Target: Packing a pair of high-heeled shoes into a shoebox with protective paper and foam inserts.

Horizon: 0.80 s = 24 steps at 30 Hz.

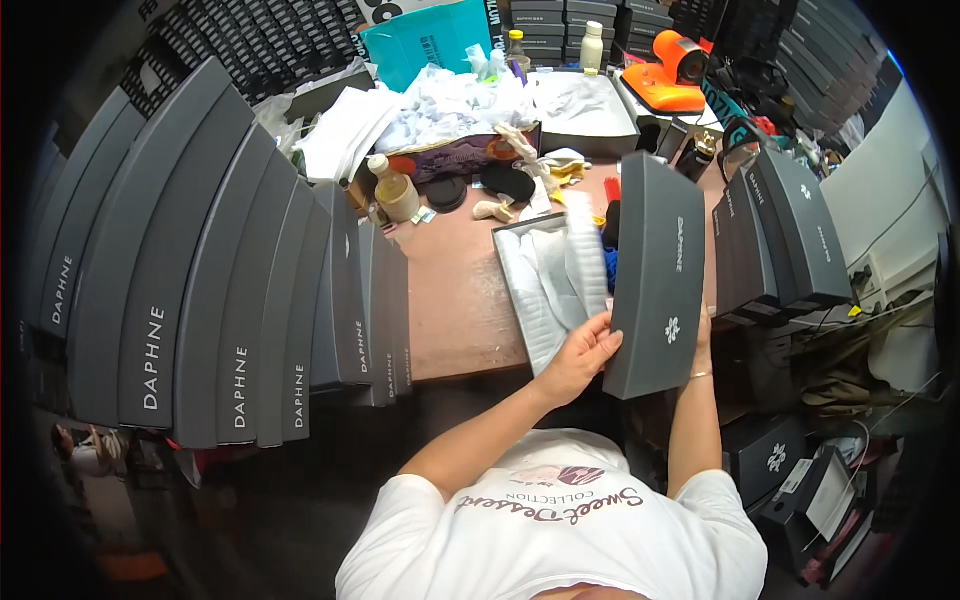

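Observation:
Both my hands hold up a dark grey shoebox lid (655, 270), tilted on its edge over the front of the table. My left hand (582, 358) grips its left edge, thumb on the outer face. On the far side, my right hand (703, 345) holds the right edge, its fingers mostly hidden behind the lid. Just left of the lid lies an open shoebox (508, 262), partly covered by it. Inside the box are white padded wrapping sheets (555, 270); what they cover cannot be made out.
Tall stacks of grey shoeboxes (210, 270) line the left, and more boxes (785, 235) stand at the right. A heap of white tissue paper (460, 105), a pump bottle (393, 190), a round black lid (445, 194) and an orange tape dispenser (668, 78) occupy the table's back.

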Each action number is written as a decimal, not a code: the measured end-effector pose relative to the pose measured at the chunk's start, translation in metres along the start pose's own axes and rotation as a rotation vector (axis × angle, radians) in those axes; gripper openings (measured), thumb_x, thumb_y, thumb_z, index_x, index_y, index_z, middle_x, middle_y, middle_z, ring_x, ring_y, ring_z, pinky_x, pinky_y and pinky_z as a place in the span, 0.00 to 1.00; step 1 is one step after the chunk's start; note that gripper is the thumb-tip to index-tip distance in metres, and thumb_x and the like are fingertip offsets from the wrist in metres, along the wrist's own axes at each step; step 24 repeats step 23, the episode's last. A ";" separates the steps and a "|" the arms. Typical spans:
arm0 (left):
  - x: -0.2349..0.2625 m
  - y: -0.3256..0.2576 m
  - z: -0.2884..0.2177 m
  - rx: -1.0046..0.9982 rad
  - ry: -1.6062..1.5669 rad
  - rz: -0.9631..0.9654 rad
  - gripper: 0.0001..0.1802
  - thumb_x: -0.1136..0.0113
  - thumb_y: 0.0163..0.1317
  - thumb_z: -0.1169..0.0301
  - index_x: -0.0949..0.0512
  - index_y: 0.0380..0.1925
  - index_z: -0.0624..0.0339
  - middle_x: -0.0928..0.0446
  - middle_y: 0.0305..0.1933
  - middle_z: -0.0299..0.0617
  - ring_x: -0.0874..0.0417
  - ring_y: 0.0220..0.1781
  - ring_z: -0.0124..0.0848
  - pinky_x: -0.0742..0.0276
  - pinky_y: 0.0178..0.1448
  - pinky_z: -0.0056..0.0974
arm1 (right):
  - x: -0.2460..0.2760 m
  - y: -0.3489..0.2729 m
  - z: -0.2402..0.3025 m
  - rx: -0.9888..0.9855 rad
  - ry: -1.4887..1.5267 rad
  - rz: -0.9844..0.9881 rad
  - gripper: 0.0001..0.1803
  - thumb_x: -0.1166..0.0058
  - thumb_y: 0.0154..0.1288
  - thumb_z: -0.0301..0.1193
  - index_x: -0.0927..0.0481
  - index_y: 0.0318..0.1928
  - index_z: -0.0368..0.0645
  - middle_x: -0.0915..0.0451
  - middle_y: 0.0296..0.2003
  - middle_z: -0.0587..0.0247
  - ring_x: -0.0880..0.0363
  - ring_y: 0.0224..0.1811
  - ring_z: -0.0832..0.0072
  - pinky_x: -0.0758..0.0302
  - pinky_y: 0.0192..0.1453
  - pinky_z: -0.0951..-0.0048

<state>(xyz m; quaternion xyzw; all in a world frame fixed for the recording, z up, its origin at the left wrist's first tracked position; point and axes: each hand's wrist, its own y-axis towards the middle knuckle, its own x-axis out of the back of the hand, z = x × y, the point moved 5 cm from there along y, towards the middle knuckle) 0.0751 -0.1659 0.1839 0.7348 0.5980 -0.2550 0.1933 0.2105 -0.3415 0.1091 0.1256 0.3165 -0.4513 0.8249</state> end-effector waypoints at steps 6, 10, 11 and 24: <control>0.031 0.004 0.039 0.126 0.281 -0.052 0.16 0.50 0.70 0.67 0.30 0.53 0.65 0.24 0.36 0.31 0.27 0.35 0.17 0.28 0.39 0.26 | 0.034 -0.002 -0.024 -0.127 -0.286 -0.256 0.25 0.56 0.73 0.45 0.27 0.56 0.36 0.22 0.50 0.62 0.24 0.51 0.75 0.29 0.57 0.73; 0.061 -0.031 -0.008 -0.176 0.965 -0.453 0.22 0.44 0.66 0.62 0.29 0.50 0.71 0.24 0.44 0.44 0.22 0.43 0.32 0.25 0.45 0.35 | -0.007 0.051 -0.048 -0.125 -0.687 -0.212 0.26 0.54 0.70 0.46 0.23 0.51 0.34 0.19 0.44 0.61 0.22 0.44 0.73 0.27 0.50 0.74; 0.079 -0.041 -0.012 -0.300 1.136 -0.552 0.24 0.43 0.66 0.61 0.30 0.52 0.72 0.24 0.45 0.48 0.22 0.45 0.36 0.26 0.48 0.36 | -0.022 0.064 -0.051 -0.111 -0.787 -0.185 0.26 0.53 0.69 0.47 0.23 0.51 0.34 0.18 0.42 0.59 0.21 0.43 0.72 0.26 0.48 0.73; 0.186 -0.056 0.068 0.419 0.242 -0.638 0.37 0.39 0.57 0.49 0.35 0.62 0.58 0.30 0.61 0.41 0.30 0.63 0.37 0.35 0.62 0.50 | -0.049 0.072 -0.084 -0.149 -1.167 -0.167 0.34 0.45 0.58 0.58 0.17 0.44 0.36 0.16 0.33 0.48 0.15 0.38 0.61 0.22 0.45 0.66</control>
